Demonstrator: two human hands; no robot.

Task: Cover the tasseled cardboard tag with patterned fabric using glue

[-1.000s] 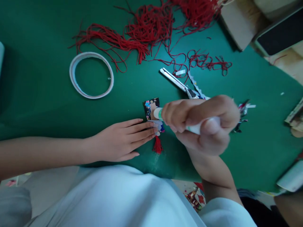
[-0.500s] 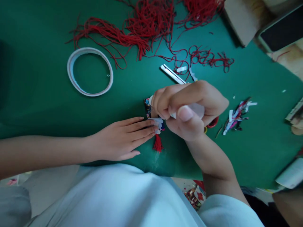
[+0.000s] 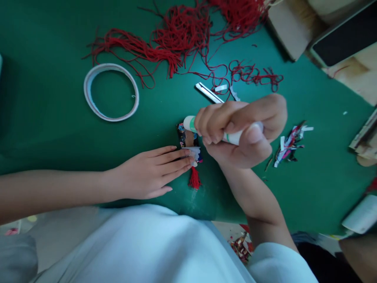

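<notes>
My left hand lies flat, fingers stretched out, their tips pressing the scalloped pale flap of a small dark floral-patterned piece on the table. A brown patch shows in the middle of that piece. From its near end a red tassel spreads toward me. Above and to the right, my right hand is closed around a white glue stick with green bands. The glue stick slants, its white end over the floral piece's far edge. Whether it touches is unclear.
A roll of tape lies at left on the green table. Tangled red cords spread across the back. A silver-and-black strip lies beyond my right hand, and scraps to its right. A dark-screened device is at back right.
My right hand has lifted and tilted slightly, baring more of the glue stick and the floral piece. The left hand stays in place. The whole view has shifted a little.
</notes>
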